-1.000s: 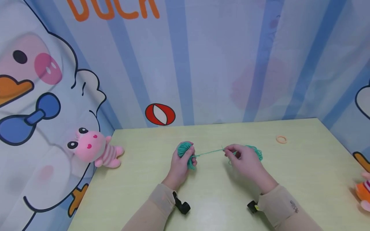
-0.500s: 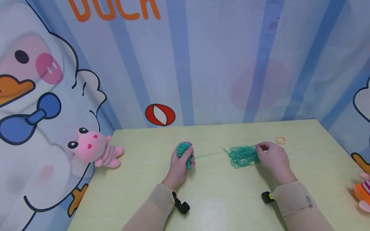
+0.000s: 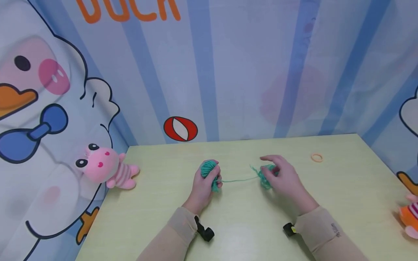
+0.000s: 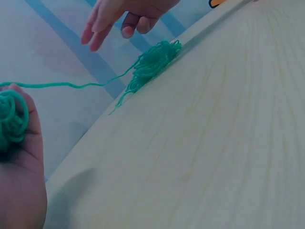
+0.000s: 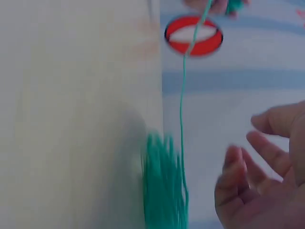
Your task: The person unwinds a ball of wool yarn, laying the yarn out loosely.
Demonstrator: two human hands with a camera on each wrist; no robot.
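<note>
In the head view, my left hand grips a wound ball of green yarn, the thumb across its front. From that ball a single strand runs right, sagging slightly, to a loose heap of green yarn on the table. My right hand hovers over the heap and hides part of it. The left wrist view shows the right hand above the heap, apart from it. Its thumb and fingers are spread with nothing between them, as the right wrist view also shows.
A pink plush toy lies at the table's left edge. An orange ring lies at the back right of the pale table. Another toy sits at the far right. A printed curtain stands behind.
My right hand first pinched the strand, swung right past the yarn heap, then came back left over it with fingers apart. The left hand keeps its grip, almost still.
</note>
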